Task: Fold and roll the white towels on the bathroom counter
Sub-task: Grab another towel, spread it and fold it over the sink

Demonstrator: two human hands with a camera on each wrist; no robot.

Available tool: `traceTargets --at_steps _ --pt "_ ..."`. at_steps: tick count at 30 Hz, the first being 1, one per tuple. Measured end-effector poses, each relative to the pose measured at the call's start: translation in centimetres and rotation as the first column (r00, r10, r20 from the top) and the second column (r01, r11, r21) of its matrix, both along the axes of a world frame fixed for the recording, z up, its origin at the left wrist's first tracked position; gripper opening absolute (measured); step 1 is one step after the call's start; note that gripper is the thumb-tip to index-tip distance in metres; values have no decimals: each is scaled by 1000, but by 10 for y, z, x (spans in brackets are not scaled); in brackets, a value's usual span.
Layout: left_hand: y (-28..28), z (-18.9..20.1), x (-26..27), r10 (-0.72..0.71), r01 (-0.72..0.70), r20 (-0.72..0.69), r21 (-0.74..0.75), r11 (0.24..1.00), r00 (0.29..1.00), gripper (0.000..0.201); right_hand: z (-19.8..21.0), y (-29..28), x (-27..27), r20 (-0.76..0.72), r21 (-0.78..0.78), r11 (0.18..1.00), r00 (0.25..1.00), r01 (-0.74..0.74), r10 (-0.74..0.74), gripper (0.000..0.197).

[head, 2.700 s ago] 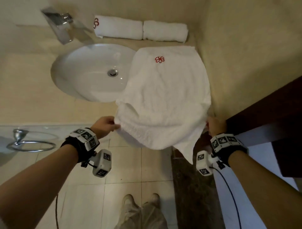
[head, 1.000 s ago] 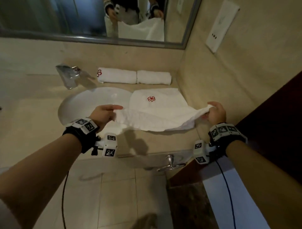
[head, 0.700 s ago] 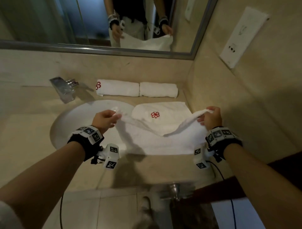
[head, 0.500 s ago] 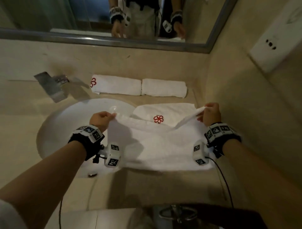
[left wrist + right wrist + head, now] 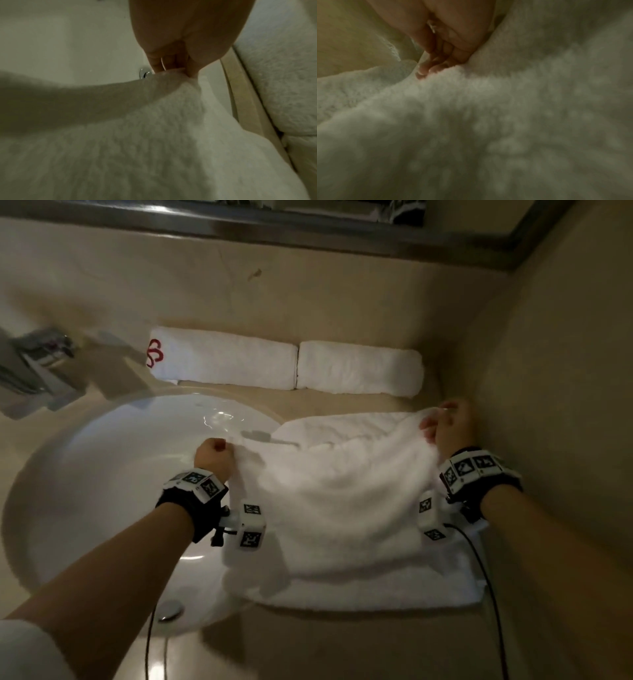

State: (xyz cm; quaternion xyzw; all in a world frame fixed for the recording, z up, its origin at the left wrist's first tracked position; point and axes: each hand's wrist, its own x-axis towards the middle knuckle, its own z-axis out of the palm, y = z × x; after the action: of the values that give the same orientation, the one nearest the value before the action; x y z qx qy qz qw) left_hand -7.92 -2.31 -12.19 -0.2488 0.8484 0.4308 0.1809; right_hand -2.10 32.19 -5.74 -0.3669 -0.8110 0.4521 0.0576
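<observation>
Left hand: the left hand is clenched, thumb and curled fingers pinching the near-left corner of the white terry towel, raised over the right side of the basin.
Right hand: the right hand pinches the other corner of the same edge between thumb and fingertips, close to the beige side wall.
Towel position: its lower layer lies flat on the beige stone counter, with its left end overhanging the rim of the white oval sink; the upper layer is lifted and sags between the two hands.
Key relation: the held edge runs left to right from one hand to the other, and the uncovered far edge of the lower layer lies just beyond both hands, toward the back wall. Neither hand looks clearly nearer to it.
Long axis: left to right, parallel to the counter front.
Pointing: the fold line lies at the near side, so the free edge faces away from the person.
Likely step: folding the towel in half, the edge not yet laid down.
Further out: two rolled white towels lie end to end against the back wall, also left to right, the left one showing a red flower emblem.
Faucet: a chrome faucet, blurred, at far left.
</observation>
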Motion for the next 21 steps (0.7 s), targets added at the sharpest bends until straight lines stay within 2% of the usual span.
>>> traceTargets --at_steps 2,3,6,7,9,12,14,17,19,21 --pt "5 -9 -4 16 -18 32 37 999 999 30 -3 5 -8 112 135 990 993 -44 29 18" --pt "7 -13 -6 26 -30 59 68 997 998 29 -8 9 -13 160 164 986 987 -8 -19 23" --pt "16 -27 -8 -17 -20 175 208 978 984 33 -16 7 -23 267 166 985 960 42 -86 19" --pt "20 -29 -6 -61 -9 224 296 955 973 34 -17 4 -24 287 133 990 955 40 -77 17" --pt "30 -30 -1 -130 -23 296 462 887 946 23 -15 2 -22 349 164 986 936 -13 -46 34" --pt "41 -27 4 -214 -14 334 566 824 918 12 -12 4 -22 408 152 986 913 -70 2 39" --pt "40 -24 3 -228 -8 326 588 809 917 12 -12 2 -21 371 145 987 929 -72 13 34" --pt "28 -18 -2 -229 -12 303 626 780 925 17 -6 -18 -17 184 213 974 982 -83 43 23" --pt "18 -9 -6 -184 -15 272 595 804 944 9 4 -44 -17 121 253 941 973 -224 199 18" --pt "5 0 -10 -149 -29 252 590 807 956 15 10 -75 -19 114 226 874 903 -430 414 13"
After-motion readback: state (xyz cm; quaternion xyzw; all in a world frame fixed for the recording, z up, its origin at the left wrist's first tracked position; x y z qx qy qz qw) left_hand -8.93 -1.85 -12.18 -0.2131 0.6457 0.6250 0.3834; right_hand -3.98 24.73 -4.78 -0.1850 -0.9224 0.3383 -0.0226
